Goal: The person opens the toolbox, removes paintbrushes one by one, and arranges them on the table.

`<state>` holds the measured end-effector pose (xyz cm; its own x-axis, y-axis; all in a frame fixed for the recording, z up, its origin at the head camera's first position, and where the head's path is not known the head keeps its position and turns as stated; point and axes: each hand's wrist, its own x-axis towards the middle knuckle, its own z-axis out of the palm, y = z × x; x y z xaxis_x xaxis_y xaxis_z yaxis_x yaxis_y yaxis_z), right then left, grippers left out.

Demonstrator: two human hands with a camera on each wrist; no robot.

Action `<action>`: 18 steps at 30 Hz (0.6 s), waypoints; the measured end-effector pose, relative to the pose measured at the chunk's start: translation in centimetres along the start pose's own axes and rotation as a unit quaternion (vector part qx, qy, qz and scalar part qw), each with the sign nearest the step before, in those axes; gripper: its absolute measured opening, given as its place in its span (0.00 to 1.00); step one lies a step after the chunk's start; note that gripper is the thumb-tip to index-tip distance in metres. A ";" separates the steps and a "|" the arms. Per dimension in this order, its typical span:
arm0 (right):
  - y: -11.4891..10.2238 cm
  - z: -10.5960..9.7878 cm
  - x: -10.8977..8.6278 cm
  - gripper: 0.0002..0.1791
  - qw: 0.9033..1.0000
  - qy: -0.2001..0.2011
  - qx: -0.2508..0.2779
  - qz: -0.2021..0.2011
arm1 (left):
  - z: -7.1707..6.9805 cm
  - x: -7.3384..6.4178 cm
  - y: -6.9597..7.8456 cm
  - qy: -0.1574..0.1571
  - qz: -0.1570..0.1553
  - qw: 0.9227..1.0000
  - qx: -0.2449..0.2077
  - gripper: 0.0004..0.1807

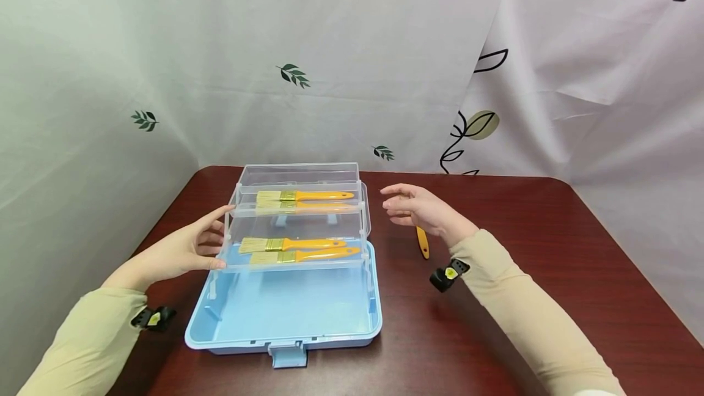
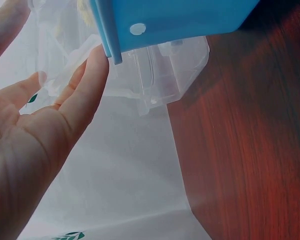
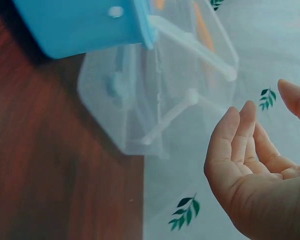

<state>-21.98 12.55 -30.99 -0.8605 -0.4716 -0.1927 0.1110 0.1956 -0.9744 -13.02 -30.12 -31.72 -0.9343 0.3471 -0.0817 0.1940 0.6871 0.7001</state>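
Note:
A light blue storage box (image 1: 286,310) stands with its clear lid (image 1: 302,173) tipped back. Two clear cantilever trays are raised over its rear part. The upper tray (image 1: 352,222) carries two paintbrushes (image 1: 324,195) with yellow-orange handles; two more paintbrushes (image 1: 316,243) lie in the lower tray (image 1: 233,269). My left hand (image 1: 178,249) is at the trays' left side, thumb touching the lower tray's corner and forefinger at the upper tray, fingers mostly extended. My right hand (image 1: 420,208), holding nothing, hovers right of the trays with fingers loosely bent and apart from them.
Another yellow-orange handle (image 1: 422,243) lies on the dark red-brown table (image 1: 522,231), partly hidden by my right hand. The box's front latch (image 1: 288,356) hangs down toward me. White leaf-patterned cloth (image 1: 341,78) hangs behind the table and along both sides.

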 end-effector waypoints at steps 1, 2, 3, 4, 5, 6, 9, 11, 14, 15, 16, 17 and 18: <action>-0.3 0.1 0.1 0.25 1.000 -0.001 0.000 -0.002 | 0.0 0.0 0.0 0.000 0.000 1.000 0.000 0.58; -0.7 0.3 0.2 0.25 1.000 -0.001 0.001 -0.004 | 0.0 0.0 0.0 -0.001 -0.001 1.000 0.000 0.58; -1.0 0.5 0.3 0.25 1.000 -0.002 -0.002 -0.006 | 0.0 0.0 -0.1 -0.001 -0.001 1.000 0.000 0.58; -1.3 0.6 0.5 0.25 1.000 -0.003 -0.004 -0.008 | 0.0 0.0 -0.1 -0.001 -0.001 1.000 0.000 0.58; -1.7 0.8 0.6 0.25 1.000 -0.003 -0.004 -0.007 | 0.0 0.0 -0.1 -0.001 -0.001 1.000 0.000 0.58; -2.0 1.0 0.8 0.25 1.000 -0.002 -0.008 -0.007 | 0.0 0.0 -0.1 -0.001 -0.001 1.000 0.000 0.58; -3.1 1.4 1.2 0.26 1.000 -0.009 -0.021 -0.018 | 0.0 0.0 -0.1 0.000 -0.001 1.000 0.001 0.58; -4.0 1.8 1.4 0.27 0.999 -0.011 -0.025 -0.024 | 0.0 0.0 -0.2 0.000 -0.001 1.000 0.001 0.58; -5.2 2.2 1.9 0.27 0.999 -0.017 -0.030 -0.035 | 0.0 0.0 -0.2 -0.002 0.001 1.000 0.000 0.58; -5.5 2.3 2.0 0.26 0.999 -0.020 -0.033 -0.036 | -0.1 0.0 -0.2 -0.003 0.001 1.000 0.000 0.58; -5.9 2.4 2.2 0.26 0.998 -0.022 -0.038 -0.037 | -0.1 0.0 -0.2 -0.003 0.002 1.000 0.000 0.58; -6.1 2.5 2.4 0.26 0.998 -0.025 -0.045 -0.038 | -0.1 0.0 -0.2 -0.003 0.002 1.000 0.000 0.58; -6.4 2.6 2.5 0.25 0.997 -0.027 -0.057 -0.041 | -0.1 0.1 -0.3 -0.004 0.003 1.000 0.001 0.58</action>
<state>-23.59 7.90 -25.57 -0.8356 -0.5357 -0.1218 -0.0183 0.2487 -0.9684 -13.16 -30.33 -31.83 -0.9311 0.3551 -0.0831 0.1994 0.6864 0.6994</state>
